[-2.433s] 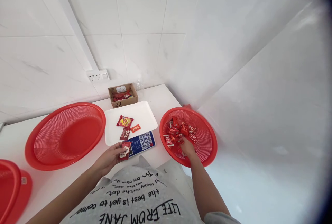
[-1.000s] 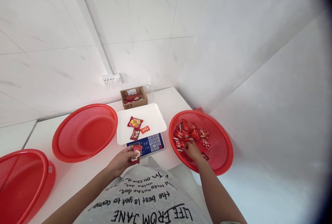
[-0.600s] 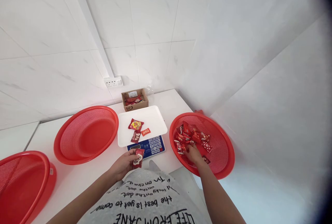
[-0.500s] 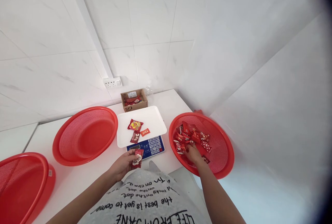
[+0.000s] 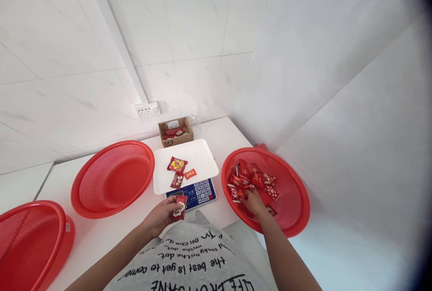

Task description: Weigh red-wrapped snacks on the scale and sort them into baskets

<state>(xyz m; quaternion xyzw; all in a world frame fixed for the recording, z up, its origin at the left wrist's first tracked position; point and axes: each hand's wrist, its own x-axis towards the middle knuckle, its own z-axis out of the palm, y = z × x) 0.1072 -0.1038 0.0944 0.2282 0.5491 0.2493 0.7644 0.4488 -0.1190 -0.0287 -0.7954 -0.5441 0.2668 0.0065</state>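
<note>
My left hand [image 5: 164, 214] pinches a dark red candy packet [image 5: 180, 207] with a white label, just in front of the scale. On the white scale tray [image 5: 204, 156] lie a red packet with yellow print [image 5: 177, 165], a small orange-red packet [image 5: 190, 174] and a dark red packet [image 5: 177, 181]. The blue scale [image 5: 191, 194] shows its keypad below the tray. My right hand [image 5: 254, 201] reaches into the right red basket [image 5: 297, 205], fingers curled among several red candy packets [image 5: 248, 174]. Its fingertips are partly hidden, and what they grip cannot be made out.
A small cardboard box [image 5: 178, 139] with red packets stands behind the tray. Two more red mesh baskets, one left of the scale [image 5: 111, 210] and one at the lower left [image 5: 60, 232], stand on the white table [image 5: 216, 130]. Walls rise behind and on the right.
The view has shifted slightly, moving everything a little right and down. Both hands stay in nearly the same places, the left still with its packet.
</note>
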